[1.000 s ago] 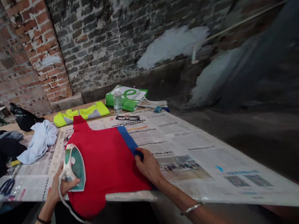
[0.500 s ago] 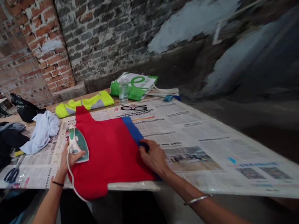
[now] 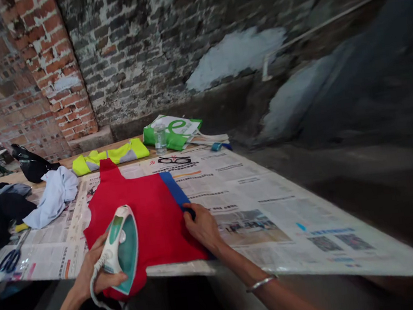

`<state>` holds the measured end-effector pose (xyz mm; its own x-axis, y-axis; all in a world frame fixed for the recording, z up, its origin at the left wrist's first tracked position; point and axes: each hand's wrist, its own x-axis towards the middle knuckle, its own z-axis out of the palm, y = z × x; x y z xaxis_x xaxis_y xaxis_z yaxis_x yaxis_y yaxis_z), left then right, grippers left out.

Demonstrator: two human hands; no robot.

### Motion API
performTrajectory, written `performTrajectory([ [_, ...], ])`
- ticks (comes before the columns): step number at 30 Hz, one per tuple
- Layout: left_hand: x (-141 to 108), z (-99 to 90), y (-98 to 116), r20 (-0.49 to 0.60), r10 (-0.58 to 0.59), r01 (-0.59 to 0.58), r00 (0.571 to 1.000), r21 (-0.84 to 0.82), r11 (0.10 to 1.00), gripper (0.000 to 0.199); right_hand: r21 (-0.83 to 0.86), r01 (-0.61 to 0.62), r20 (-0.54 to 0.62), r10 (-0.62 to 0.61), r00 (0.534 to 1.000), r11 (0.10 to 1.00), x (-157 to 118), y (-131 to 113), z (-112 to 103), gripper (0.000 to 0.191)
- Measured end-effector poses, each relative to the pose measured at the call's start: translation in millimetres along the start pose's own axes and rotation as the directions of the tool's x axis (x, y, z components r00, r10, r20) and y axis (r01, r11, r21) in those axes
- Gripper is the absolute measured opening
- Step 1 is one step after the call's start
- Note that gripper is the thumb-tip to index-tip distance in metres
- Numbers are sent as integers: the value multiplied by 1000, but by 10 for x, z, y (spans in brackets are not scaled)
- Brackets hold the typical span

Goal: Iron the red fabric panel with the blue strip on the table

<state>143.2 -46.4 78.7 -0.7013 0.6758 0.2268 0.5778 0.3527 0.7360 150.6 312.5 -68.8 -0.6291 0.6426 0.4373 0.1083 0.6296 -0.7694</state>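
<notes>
So the iron (image 3: 127, 248) had slid down toward the near edge of the tabletop (image 3: 292, 220) and a bit to the right compared with half a second earlier, when it was higher up on the left part of the red cloth (image 3: 146, 216). It was now over the cloth's near left part, right around where that hung past the near edge. Its pointed end aimed at the far edge, leaning slightly right, and the long axis ran roughly near to far.

The left hand (image 3: 93, 272) was wrapped around the iron's handle, thumb along the near end. The right hand (image 3: 204, 230) was pretty much where it had been, fingers closed in a pinch on the blue band (image 3: 173, 186) along the cloth's right side.

Container-wise, a clear bottle (image 3: 160, 140) stood by the far edge, in front of a green-and-white bag (image 3: 184, 126) lying on its side. Couldn't tell what was in either one. A black bag (image 3: 33, 166) sat near the far left corner, contents hidden too.
</notes>
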Motion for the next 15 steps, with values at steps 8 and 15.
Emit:
performTrajectory([
  [8,950,480,-48,30,-109,112,994,-117,987,70,23,33,4,-33,999,999,-7,13,12,33],
  [15,2146,877,-152,-100,-206,199,973,-74,977,64,55,2,-67,1,998,998,8,-18,28,37],
])
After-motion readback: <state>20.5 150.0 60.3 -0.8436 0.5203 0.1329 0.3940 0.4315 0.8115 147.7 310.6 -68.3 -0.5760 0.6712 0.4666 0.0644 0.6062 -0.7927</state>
